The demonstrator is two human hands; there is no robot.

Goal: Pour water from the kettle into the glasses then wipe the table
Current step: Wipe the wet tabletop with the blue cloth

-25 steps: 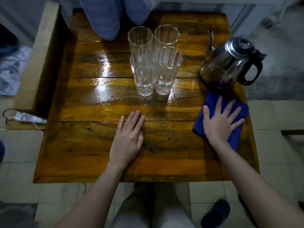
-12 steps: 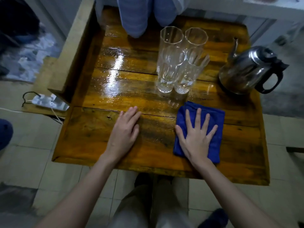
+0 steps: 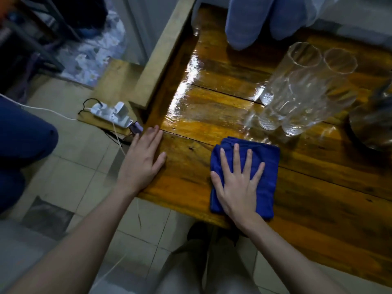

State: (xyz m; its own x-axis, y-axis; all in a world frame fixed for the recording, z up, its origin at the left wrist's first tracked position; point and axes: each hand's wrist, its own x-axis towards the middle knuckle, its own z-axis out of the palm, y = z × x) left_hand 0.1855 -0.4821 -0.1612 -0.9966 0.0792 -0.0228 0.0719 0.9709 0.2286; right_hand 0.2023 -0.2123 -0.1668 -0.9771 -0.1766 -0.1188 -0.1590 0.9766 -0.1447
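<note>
A person's right hand [image 3: 237, 183] presses flat, fingers spread, on a folded blue cloth [image 3: 244, 177] near the table's [image 3: 191, 183] near edge, the wet boards lying beyond toward the glasses [image 3: 297, 92], while the left hand [image 3: 142, 162] rests open at the near-left corner.

table [image 3: 212, 107]: glossy wood (wet sheen) | cloth [image 3: 269, 166]: matt blue fabric | glasses [image 3: 297, 92]: clear

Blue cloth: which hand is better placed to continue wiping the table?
Right. The right hand lies flat, fingers spread, on the blue cloth; the left hand rests bare at the wooden table's left edge.
</note>
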